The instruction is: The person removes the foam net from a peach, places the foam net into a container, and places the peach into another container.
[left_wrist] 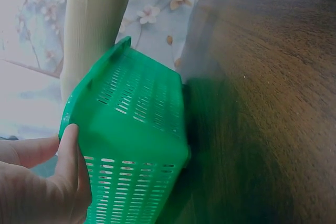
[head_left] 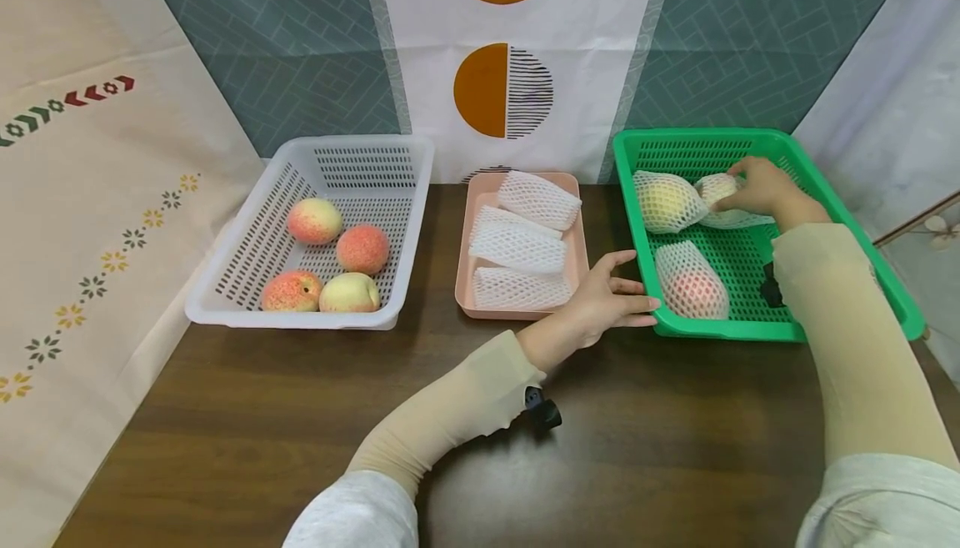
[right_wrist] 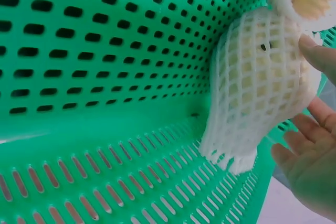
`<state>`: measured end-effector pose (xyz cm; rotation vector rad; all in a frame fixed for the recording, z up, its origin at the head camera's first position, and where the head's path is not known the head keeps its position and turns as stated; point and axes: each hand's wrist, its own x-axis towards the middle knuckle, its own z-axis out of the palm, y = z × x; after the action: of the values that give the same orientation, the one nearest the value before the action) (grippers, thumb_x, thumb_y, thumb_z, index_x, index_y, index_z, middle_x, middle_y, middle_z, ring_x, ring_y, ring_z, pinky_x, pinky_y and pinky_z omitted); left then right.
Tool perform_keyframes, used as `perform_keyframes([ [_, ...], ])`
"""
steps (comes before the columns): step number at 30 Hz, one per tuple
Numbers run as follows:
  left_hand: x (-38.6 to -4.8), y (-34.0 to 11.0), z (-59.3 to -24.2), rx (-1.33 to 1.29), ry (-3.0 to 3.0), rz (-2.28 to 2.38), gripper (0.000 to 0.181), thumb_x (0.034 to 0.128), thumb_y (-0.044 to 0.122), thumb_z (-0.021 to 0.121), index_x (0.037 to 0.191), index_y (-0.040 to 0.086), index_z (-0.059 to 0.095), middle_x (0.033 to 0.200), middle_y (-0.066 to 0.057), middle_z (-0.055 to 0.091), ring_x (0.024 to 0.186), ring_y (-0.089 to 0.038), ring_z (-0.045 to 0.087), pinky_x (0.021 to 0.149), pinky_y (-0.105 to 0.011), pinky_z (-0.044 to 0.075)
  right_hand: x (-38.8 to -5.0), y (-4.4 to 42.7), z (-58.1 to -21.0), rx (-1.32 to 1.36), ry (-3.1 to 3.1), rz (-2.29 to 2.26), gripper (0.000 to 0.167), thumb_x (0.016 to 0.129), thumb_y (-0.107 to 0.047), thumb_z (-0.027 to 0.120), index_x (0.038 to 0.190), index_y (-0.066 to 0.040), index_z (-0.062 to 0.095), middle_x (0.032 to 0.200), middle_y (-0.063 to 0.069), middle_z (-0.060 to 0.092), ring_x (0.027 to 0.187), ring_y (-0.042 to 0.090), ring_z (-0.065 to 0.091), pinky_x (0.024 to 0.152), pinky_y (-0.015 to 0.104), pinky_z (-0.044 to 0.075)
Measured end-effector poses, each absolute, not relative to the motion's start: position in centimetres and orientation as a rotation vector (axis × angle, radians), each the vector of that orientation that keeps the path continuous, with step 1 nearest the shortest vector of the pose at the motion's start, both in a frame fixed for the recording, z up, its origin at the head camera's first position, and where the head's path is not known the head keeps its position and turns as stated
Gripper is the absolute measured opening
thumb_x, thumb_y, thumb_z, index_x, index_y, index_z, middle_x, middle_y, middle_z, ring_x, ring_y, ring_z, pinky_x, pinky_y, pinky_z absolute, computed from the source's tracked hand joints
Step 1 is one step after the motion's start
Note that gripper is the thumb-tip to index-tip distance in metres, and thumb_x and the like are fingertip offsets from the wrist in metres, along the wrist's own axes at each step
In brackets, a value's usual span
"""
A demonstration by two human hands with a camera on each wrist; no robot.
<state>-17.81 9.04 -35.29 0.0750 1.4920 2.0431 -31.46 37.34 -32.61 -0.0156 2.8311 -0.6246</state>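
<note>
In the green basket (head_left: 750, 327), my right hand (head_left: 772, 189) holds a pale peach in a white foam net (right_wrist: 257, 72) between thumb and fingers. The net's loose end points toward the basket floor in the right wrist view. Next to it lies another yellowish peach in a net (head_left: 666, 202), and nearer the front is a reddish netted peach (head_left: 692, 285). My left hand (head_left: 600, 306) touches the basket's front left corner with spread, fairly straight fingers. Its fingertips rest at the green rim in the left wrist view.
A pink tray (head_left: 463, 298) with three white foam nets (head_left: 517, 243) stands in the middle. At left, a white basket (head_left: 416, 198) holds several bare peaches (head_left: 363, 248). Everything stands on a dark wooden table (head_left: 637, 448), with a patterned cloth (head_left: 300, 47) behind.
</note>
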Motion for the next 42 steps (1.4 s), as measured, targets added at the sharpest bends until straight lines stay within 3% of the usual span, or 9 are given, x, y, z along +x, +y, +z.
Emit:
perform_keyframes([
  [3,-17.89,8.98,-35.21,0.072,1.479,2.041,0.073,0.0844,-0.014,0.060,0.145,0.013,0.030,0.098,-0.008,0.047,0.077,-0.020,0.058,0.088,-0.048,0.052,-31.44,37.29,-32.62,-0.006,2.791,-0.671,0.079,0.089,-0.026,0.062,0.138,0.015,0.016,0.136,0.043,0.021,0.119,0.057,0.028,0.094,0.068,0.032],
  [8,-17.97,8.99,-35.14,0.060,1.467,2.042,0.073,0.0843,-0.014,0.060,0.145,0.013,0.030,0.099,-0.009,0.047,0.075,-0.019,0.058,0.087,-0.047,0.052,-31.65,37.24,-32.63,-0.082,2.786,-0.606,0.090,0.085,-0.021,0.066,0.144,0.014,0.007,0.138,0.043,0.017,0.123,0.059,0.022,0.097,0.069,0.029],
  [13,-18.07,9.07,-35.23,0.038,1.449,2.046,0.072,0.0843,-0.014,0.061,0.144,0.014,0.031,0.098,-0.009,0.047,0.075,-0.020,0.059,0.088,-0.049,0.051,-31.66,37.27,-32.59,-0.189,2.810,-0.376,0.084,0.081,-0.019,0.068,0.141,0.014,0.021,0.136,0.040,0.025,0.125,0.059,0.013,0.099,0.070,0.021],
  [17,-18.21,9.11,-35.40,0.030,1.443,2.048,0.071,0.0843,-0.013,0.060,0.143,0.015,0.032,0.098,-0.010,0.047,0.076,-0.020,0.059,0.088,-0.049,0.051,-31.30,37.21,-32.62,-0.151,2.818,-0.406,0.080,0.079,-0.019,0.071,0.136,0.014,0.026,0.132,0.042,0.023,0.121,0.059,0.016,0.095,0.070,0.025],
  [22,-18.24,9.18,-35.53,0.032,1.445,2.044,0.071,0.0841,-0.013,0.061,0.143,0.014,0.032,0.097,-0.010,0.048,0.074,-0.020,0.059,0.088,-0.049,0.051,-30.93,37.25,-32.89,-0.121,2.753,-0.591,0.083,0.080,-0.013,0.071,0.135,0.015,0.016,0.126,0.041,0.025,0.110,0.055,0.033,0.087,0.065,0.036],
  [26,-18.25,9.21,-35.56,0.036,1.441,2.046,0.071,0.0839,-0.014,0.061,0.143,0.014,0.032,0.097,-0.010,0.048,0.074,-0.020,0.059,0.088,-0.049,0.050,-31.32,37.45,-33.07,-0.140,2.736,-0.522,0.097,0.077,-0.015,0.075,0.143,0.011,0.008,0.130,0.044,0.023,0.114,0.058,0.031,0.091,0.068,0.033],
  [31,-18.23,9.17,-35.68,0.031,1.436,2.042,0.072,0.0839,-0.014,0.061,0.143,0.014,0.032,0.100,-0.011,0.048,0.077,-0.021,0.060,0.089,-0.049,0.050,-31.58,37.57,-33.30,-0.211,2.753,-0.287,0.092,0.075,-0.020,0.077,0.140,0.012,0.021,0.129,0.043,0.032,0.115,0.061,0.030,0.092,0.071,0.030],
  [37,-18.23,9.23,-35.54,0.031,1.437,2.054,0.071,0.0837,-0.014,0.061,0.142,0.015,0.033,0.102,-0.011,0.049,0.080,-0.023,0.061,0.089,-0.049,0.050,-31.54,37.64,-33.46,-0.229,2.792,-0.337,0.085,0.070,-0.015,0.079,0.132,0.013,0.029,0.118,0.041,0.040,0.103,0.054,0.043,0.081,0.063,0.041],
  [42,-18.12,9.37,-35.54,0.025,1.430,2.061,0.068,0.0840,-0.014,0.061,0.140,0.014,0.035,0.099,-0.011,0.049,0.078,-0.022,0.060,0.089,-0.050,0.050,-31.15,37.71,-33.16,-0.260,2.782,-0.374,0.083,0.070,-0.013,0.079,0.131,0.014,0.030,0.115,0.040,0.039,0.100,0.051,0.042,0.073,0.057,0.045],
])
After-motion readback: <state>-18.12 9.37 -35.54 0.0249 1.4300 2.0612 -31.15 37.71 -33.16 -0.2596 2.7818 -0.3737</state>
